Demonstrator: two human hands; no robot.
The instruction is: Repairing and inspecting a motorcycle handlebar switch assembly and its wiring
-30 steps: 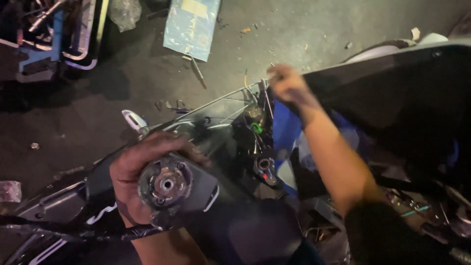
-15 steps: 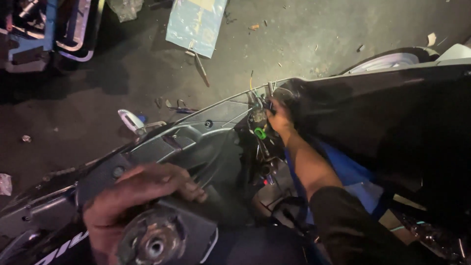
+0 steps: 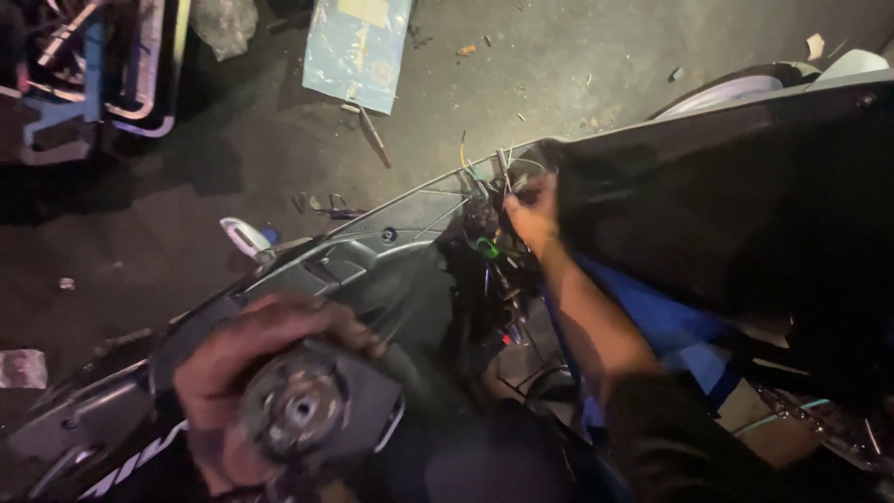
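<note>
1. A dark, gritty concrete floor (image 3: 233, 214) lies under a partly stripped scooter; a pale blue flat package (image 3: 356, 48) and a screwdriver (image 3: 372, 138) lie on it, well apart from the hands.
2. The left hand (image 3: 244, 391) wraps its fingers around a round metal part (image 3: 296, 412) with a central hole, held over the scooter's dark grey body panel (image 3: 372, 270).
3. The right hand (image 3: 533, 216) reaches into the wiring bundle (image 3: 492, 177) beside the black seat (image 3: 745, 186); its fingers are pinched narrow among the wires, though which wire they grip cannot be told.
</note>
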